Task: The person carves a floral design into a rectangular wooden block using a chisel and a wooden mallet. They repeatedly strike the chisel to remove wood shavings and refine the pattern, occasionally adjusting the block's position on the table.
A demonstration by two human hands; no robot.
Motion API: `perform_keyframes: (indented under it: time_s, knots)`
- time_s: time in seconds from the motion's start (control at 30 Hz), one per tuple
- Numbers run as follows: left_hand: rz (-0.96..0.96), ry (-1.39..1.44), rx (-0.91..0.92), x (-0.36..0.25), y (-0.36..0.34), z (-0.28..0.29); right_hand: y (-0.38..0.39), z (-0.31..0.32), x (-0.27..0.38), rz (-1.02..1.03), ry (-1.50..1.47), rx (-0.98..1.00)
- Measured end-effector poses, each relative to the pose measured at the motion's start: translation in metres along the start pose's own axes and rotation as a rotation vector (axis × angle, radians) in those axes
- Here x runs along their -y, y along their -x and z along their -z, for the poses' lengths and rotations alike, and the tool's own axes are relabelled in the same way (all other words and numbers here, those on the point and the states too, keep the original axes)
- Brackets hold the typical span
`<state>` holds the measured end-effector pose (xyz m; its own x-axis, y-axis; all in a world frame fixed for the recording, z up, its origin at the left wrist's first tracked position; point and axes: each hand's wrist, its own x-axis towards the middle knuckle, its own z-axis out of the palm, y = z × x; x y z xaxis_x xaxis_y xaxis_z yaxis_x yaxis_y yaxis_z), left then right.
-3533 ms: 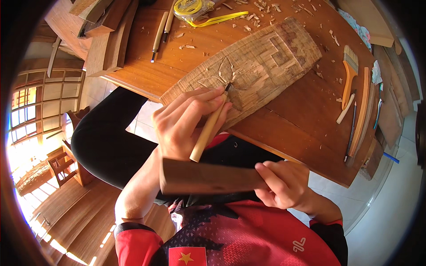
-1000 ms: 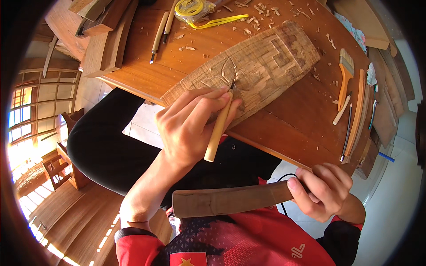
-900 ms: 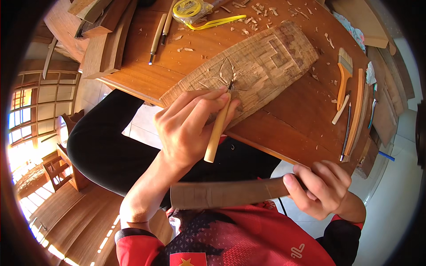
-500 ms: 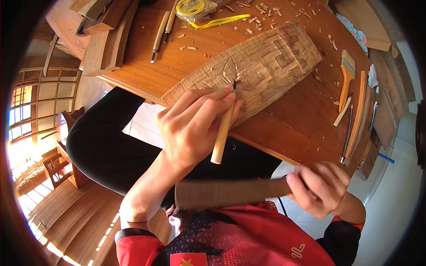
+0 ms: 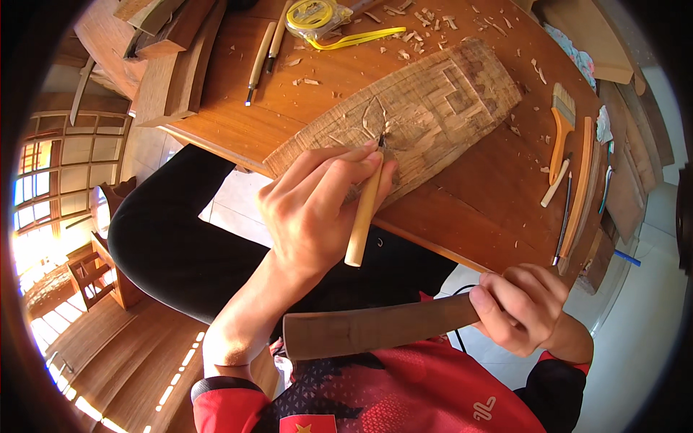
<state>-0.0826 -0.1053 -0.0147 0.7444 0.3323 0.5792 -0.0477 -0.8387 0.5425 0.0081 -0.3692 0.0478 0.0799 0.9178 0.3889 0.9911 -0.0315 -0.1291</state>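
Note:
My left hand (image 5: 312, 198) is closed around a carving chisel (image 5: 366, 207) with a pale round wooden handle. The chisel's dark blade tip meets the carved wooden board (image 5: 440, 119), where leaf-like outlines and a squared raised shape are cut into the surface. The side of that hand rests on the board's near edge. In my right hand (image 5: 525, 309), at the lower right, is one end of a dark flat wooden mallet (image 5: 382, 326). Its wide end points left, below the chisel's butt and apart from it.
More chisels (image 5: 260, 63) and a yellow tape measure (image 5: 312, 16) lie at the table's far left. Wood shavings (image 5: 433, 20) are scattered behind the board. At right are a brush (image 5: 562, 130), a pencil (image 5: 564, 213) and a curved wooden strip (image 5: 580, 195). Wooden blocks (image 5: 177, 72) stand at upper left.
The mallet's wide end has dropped slightly, so it now tilts down to the left, and its motion blur is gone. The chisel and left hand have barely moved.

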Motion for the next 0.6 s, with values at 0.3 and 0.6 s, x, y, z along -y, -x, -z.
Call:
perform_keyframes:
  time_s: [0.3,0.6]
  knots:
    - [-0.054,-0.041,-0.015,0.003,-0.005,-0.002,-0.003,0.002,-0.005,0.01,0.039,-0.018]
    - [-0.046,-0.024,0.045,-0.002,-0.009,0.002,-0.007,0.007,-0.006,-0.032,0.062,0.041]
